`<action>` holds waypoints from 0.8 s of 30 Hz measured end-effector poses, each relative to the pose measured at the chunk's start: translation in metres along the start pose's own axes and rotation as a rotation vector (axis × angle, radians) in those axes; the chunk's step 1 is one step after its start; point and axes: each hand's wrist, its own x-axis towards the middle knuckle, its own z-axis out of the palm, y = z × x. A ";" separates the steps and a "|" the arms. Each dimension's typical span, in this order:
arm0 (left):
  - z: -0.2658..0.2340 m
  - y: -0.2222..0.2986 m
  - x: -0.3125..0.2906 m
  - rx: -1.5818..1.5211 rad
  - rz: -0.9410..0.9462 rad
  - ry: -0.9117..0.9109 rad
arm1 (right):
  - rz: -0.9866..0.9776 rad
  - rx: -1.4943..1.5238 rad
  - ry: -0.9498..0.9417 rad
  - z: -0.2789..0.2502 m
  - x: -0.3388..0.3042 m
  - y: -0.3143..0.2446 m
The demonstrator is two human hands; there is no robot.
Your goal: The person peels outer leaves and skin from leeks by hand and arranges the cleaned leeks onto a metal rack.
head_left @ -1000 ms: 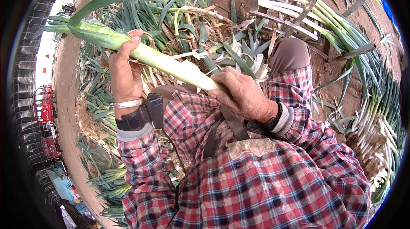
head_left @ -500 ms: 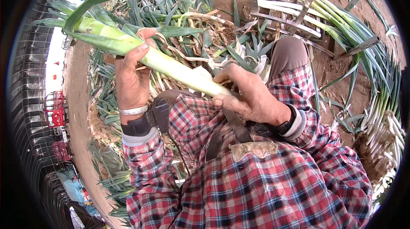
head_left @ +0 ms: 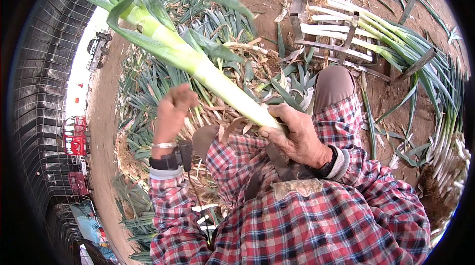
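Right hand (head_left: 297,139): pinching the leek (head_left: 212,76) by its pale end. Left hand (head_left: 173,111): near the leek, blurred; closure cannot be determined. Metal rack (head_left: 352,30): beyond right hand.

Daylight pours in here through the white opening (head_left: 81,69) on the left, glaring past most detail. Elsewhere it's soft, shadows faint; the leek (head_left: 217,81) looks fairly crisp, the left hand (head_left: 172,112) blurred. Toward the blackened edge, the gridded wall (head_left: 45,79) bows.

The blurred left hand (head_left: 172,112) is raised and partly curled, while the right hand (head_left: 298,139) is closed in a grip.
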 end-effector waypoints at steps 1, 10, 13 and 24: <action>0.007 0.023 -0.002 -0.346 0.123 -0.035 | 0.019 -0.003 -0.001 0.001 0.000 0.001; 0.045 0.077 0.005 -0.651 0.267 -0.015 | -0.209 -0.284 -0.039 0.006 0.011 0.022; 0.046 0.073 0.004 -0.760 0.293 -0.046 | -0.109 -0.177 -0.056 0.007 0.014 0.027; 0.042 0.043 0.013 -1.084 0.317 -0.154 | 0.780 1.001 0.224 -0.010 0.008 0.078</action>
